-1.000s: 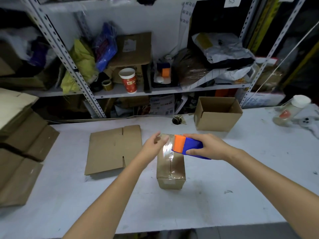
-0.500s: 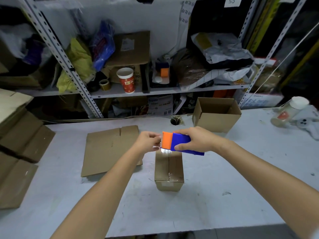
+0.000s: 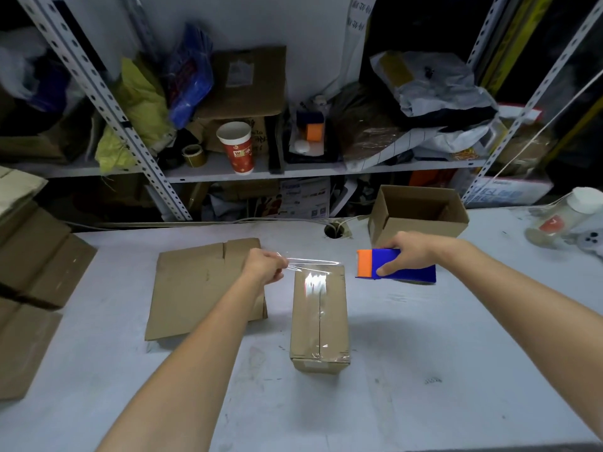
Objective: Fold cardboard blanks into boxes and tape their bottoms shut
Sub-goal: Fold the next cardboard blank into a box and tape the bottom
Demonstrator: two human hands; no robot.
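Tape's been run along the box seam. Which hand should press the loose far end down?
Left, probably. The left hand already pinches the loose tape at the far edge of the box. The right hand is off to the side, gripping the tape dispenser.

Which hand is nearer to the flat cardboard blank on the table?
Left. The left hand pinches the clear tape right over the flat cardboard blank's right edge; the right hand holds the tape dispenser beyond the box.
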